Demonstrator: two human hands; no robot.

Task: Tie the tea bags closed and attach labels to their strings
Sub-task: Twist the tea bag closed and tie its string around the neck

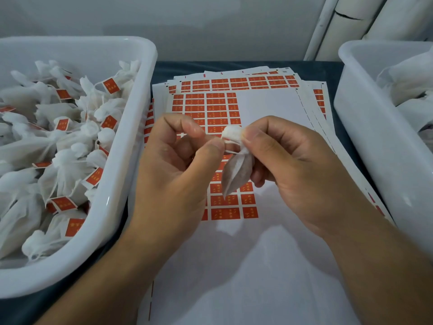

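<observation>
Both hands [232, 146] pinch tea bag [236, 172] neck; body hangs downward.

Two bare forearms are showing, entering from the bottom edge of the view, each ending in a bare hand. The left hand [173, 165] and the right hand [290, 170] are wearing no gloves, rings, watch or bracelets. No sleeves are reaching into view; both arms are showing uncovered to the frame's edge. The fingernails are looking short and plain, and the knuckles and finger creases are showing clearly.
</observation>
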